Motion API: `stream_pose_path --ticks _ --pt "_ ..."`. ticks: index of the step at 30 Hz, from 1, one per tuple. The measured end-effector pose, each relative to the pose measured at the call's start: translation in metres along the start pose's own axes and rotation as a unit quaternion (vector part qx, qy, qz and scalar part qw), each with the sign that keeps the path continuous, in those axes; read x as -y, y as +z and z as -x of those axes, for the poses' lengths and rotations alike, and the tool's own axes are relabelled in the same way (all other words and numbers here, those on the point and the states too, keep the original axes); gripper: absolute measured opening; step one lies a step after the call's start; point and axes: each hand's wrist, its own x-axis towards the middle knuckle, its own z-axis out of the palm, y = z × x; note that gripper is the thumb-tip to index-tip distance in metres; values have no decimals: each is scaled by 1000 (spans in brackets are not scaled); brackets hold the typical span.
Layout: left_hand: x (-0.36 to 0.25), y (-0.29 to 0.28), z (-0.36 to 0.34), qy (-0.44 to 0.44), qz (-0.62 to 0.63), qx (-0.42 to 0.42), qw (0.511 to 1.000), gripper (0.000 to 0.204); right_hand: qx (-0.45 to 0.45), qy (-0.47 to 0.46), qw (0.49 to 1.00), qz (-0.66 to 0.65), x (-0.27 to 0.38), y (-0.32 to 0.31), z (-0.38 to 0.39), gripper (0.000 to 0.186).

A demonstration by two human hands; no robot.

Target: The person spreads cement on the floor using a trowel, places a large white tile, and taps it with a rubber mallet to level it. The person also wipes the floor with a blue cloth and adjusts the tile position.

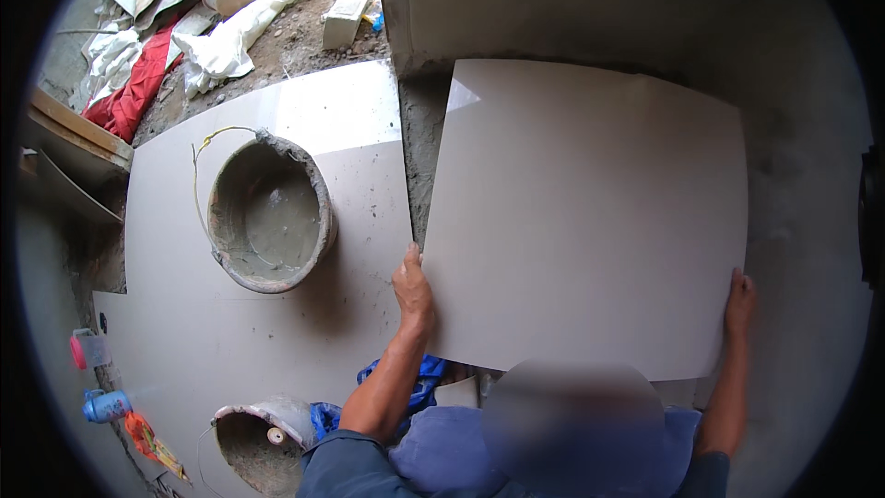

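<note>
My left hand [411,286] grips a large square light beige tile [590,212] by its left edge, fingers curled at the side. The opposite edge is held by my right hand [740,300], lower down. A strip of rough grey mortar [421,148] shows left of the held tile. Beside it lie tiled floor slabs [175,295], on which a dirty bucket [324,212] with a wire handle stands, grey slurry [281,226] inside.
A grey wall [572,0] rises behind the tile. Rubble, white sacks [221,51] and red cloth [124,106] lie upper left, near a wooden frame [78,134]. A second bucket [235,452], plastic containers [106,406] and blue plastic [419,378] lie lower down.
</note>
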Motion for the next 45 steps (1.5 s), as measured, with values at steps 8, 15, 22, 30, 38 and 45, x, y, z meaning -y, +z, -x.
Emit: stream_pose_path --ticks 8,15,22,30,38,45 --pt "13 -15 -47 -11 -108 -108 988 60 99 19 992 -79 19 176 -82 63" --pt "5 22 -98 23 -223 -176 959 72 136 -18 989 -56 24 265 -142 64" --pt "29 31 -124 -19 -226 -182 957 84 155 -22 986 -57 17 299 -170 65" --pt "46 23 -143 -35 -228 -222 947 94 151 -1 985 -84 19 322 -179 61" --pt "62 20 -159 24 -200 -277 939 72 152 -31 985 -70 30 331 -184 63" --pt "56 34 -148 11 -184 -241 953 73 137 -16 988 -65 38 330 -187 67"
